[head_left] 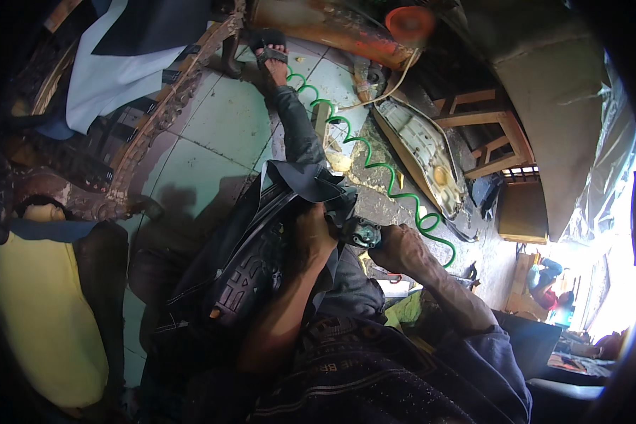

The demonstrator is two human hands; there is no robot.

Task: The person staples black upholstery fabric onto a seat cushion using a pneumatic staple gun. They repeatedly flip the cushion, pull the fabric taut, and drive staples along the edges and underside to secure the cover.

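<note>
On my lap rests a motorcycle seat, its black ribbed plastic underside (246, 283) facing up and a loose black cover (300, 182) folded round its edges. My left hand (315, 232) is closed on the cover near the seat's far end; its fingertips are partly hidden. My right hand (400, 249) wraps round the handle of an air staple gun (362, 232), whose rounded metal head sits just right of my left hand. The tool's nose is hard to see against the dark cover. From near my right hand, a green coiled air hose (389, 168) runs across the floor.
A carved wooden furniture frame (145, 131) with dark and white sheets stands at left, above a yellow cushion (46, 304). At right lie a pale seat base (427, 159) and a wooden frame (495, 134). Another person (546, 283) is far right. My sandalled foot (271, 56) is ahead.
</note>
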